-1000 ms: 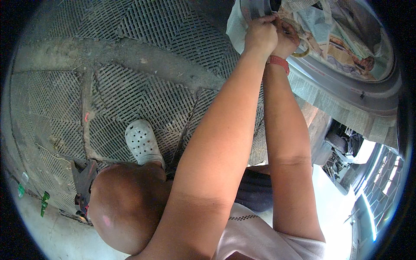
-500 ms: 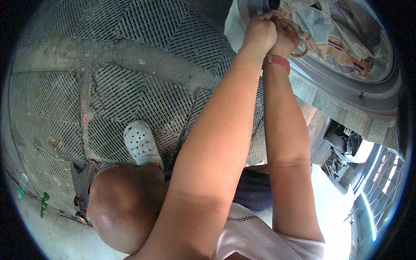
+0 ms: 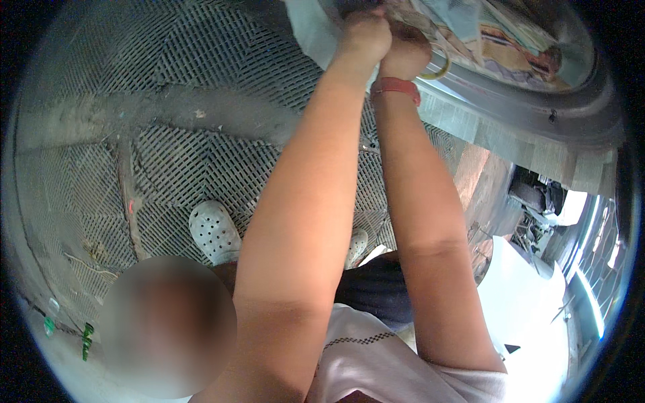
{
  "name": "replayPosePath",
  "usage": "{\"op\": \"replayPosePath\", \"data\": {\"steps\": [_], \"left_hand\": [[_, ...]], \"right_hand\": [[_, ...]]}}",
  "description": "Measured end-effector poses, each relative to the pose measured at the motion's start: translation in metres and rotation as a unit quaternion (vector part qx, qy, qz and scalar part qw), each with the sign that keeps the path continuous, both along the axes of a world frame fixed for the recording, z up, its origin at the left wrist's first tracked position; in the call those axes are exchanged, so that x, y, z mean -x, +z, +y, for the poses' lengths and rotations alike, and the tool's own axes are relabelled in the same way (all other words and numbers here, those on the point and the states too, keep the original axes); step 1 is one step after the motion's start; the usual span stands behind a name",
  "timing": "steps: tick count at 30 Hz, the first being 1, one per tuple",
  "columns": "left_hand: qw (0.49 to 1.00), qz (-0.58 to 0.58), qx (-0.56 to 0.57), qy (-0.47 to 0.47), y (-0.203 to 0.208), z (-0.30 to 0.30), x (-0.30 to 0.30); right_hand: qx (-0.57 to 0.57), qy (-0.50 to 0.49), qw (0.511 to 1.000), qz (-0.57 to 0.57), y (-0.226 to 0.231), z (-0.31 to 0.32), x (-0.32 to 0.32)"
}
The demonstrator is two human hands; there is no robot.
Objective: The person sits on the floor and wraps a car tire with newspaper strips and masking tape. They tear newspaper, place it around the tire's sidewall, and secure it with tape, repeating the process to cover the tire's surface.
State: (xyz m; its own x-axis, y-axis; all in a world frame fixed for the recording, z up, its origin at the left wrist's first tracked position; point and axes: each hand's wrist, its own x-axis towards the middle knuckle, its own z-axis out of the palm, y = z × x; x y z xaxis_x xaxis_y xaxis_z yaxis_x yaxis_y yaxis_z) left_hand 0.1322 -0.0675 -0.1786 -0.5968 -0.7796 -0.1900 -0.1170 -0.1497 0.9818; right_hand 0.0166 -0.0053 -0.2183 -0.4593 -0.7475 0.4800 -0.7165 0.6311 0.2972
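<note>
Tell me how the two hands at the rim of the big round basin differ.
The left hand is a closed fist with a bare wrist; the right hand wears a red wristband and a yellowish bangle. The left hand sits slightly higher in the picture, the right just below and beside it. Both are raised to the basin's grey rim, pressed close together; what they hold is hidden.

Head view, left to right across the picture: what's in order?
Green scraps on the floor → white perforated clog → left hand → right hand with red wristband → round metal tub rim, patterned cloth inside.
</note>
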Motion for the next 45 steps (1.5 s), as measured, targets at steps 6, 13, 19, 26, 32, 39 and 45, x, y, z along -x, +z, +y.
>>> {"op": "replayPosePath", "data": {"steps": [6, 13, 19, 26, 32, 39, 45], "left_hand": [[0.985, 0.055, -0.162, 0.022, -0.025, -0.012, 0.004], [0.959, 0.139, -0.248, 0.003, -0.022, -0.017, -0.001], [0.948, 0.182, -0.261, -0.012, -0.017, -0.028, -0.011], [0.941, 0.179, -0.285, -0.028, 0.010, -0.021, -0.017], [0.936, 0.180, -0.300, 0.018, -0.001, -0.021, -0.010], [0.920, 0.135, -0.367, 0.014, 0.009, -0.007, -0.003], [0.896, 0.188, -0.403, 0.010, 0.014, -0.001, -0.002]], "right_hand": [[0.274, 0.012, 0.940, -0.202, 0.009, -0.003, -0.039], [0.286, -0.040, 0.933, -0.214, 0.000, -0.002, -0.026], [0.244, -0.055, 0.946, -0.208, 0.012, -0.011, -0.026], [0.147, -0.149, 0.959, -0.192, 0.020, -0.017, -0.026], [0.172, -0.091, 0.968, -0.159, 0.014, -0.007, -0.025], [0.257, -0.044, 0.950, -0.172, 0.011, 0.023, -0.031], [0.310, -0.027, 0.921, -0.235, 0.010, 0.023, -0.026]]}}
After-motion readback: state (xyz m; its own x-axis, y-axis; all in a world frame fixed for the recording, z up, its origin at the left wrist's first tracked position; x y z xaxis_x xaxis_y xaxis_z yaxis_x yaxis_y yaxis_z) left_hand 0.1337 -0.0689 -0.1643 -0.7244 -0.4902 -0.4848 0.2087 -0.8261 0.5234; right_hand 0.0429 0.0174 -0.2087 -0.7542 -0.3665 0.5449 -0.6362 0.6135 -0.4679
